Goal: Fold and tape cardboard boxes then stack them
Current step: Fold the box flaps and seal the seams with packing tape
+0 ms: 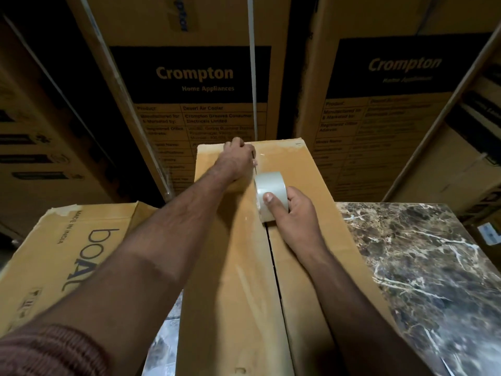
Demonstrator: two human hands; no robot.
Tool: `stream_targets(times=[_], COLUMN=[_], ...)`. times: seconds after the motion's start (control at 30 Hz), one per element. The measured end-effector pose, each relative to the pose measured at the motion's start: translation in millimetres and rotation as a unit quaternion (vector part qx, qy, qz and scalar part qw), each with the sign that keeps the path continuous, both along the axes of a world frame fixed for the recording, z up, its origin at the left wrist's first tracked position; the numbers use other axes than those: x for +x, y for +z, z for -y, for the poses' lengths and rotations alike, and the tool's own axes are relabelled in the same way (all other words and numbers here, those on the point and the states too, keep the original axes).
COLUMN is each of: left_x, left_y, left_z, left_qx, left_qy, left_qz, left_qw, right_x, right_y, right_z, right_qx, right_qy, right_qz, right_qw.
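A long brown cardboard box point(303, 267) lies in front of me on a marble table, its two top flaps meeting in a dark centre seam. My right hand point(292, 213) grips a roll of clear tape point(269, 194) standing on the seam about midway along the box. A strip of clear tape runs from the roll toward the far end. My left hand point(238, 158) reaches across and presses that strip down near the box's far edge, fingers curled over the tape end.
A second brown box printed "boAt" point(67, 256) lies at the left, touching the first. The dark marble tabletop point(420, 267) shows at the right. Tall Crompton cartons point(195, 77) stand like a wall close behind the table.
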State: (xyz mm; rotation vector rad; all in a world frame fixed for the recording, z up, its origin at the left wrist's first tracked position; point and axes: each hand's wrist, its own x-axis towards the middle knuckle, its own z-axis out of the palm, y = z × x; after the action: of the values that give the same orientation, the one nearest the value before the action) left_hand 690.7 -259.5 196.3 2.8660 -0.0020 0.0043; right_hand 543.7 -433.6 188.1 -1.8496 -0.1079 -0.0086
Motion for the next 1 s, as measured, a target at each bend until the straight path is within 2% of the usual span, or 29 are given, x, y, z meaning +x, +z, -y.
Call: stream_targets(times=[0.1, 0.17, 0.23, 0.33, 0.43, 0.67, 0.87, 1.0], left_x=[-8, -15, -18, -23, -32, -20, -20, -39], left_y=[-2, -4, 5, 22, 23, 4, -3, -10], left_z=[11, 18, 18, 12, 20, 10, 25, 30], left_qx=[0.077, 0.091, 0.065, -0.012, 0.008, 0.103, 0.102, 0.120], left_qy=[0.012, 0.014, -0.002, -0.048, -0.096, -0.066, -0.033, -0.055], left_qz=[-0.005, -0.006, -0.014, -0.074, -0.118, -0.089, -0.080, 0.000], left_qw=[0.997, 0.996, 0.998, 0.996, 0.988, 0.989, 0.991, 0.991], right_x=[-14, -23, -28, -31, -43, -41, -34, -37], right_y=[3, 2, 4, 4, -5, 2, 3, -5], right_z=[2, 6, 9, 15, 23, 20, 22, 23], right_qx=[-0.021, -0.021, -0.008, 0.032, -0.004, -0.022, 0.006, 0.006], right_qy=[-0.028, -0.024, -0.013, 0.005, 0.012, 0.017, 0.028, 0.047], right_qz=[-0.005, -0.027, -0.046, -0.065, -0.034, -0.015, -0.052, -0.046], right_qw=[0.999, 0.999, 0.999, 0.997, 0.999, 1.000, 0.998, 0.998])
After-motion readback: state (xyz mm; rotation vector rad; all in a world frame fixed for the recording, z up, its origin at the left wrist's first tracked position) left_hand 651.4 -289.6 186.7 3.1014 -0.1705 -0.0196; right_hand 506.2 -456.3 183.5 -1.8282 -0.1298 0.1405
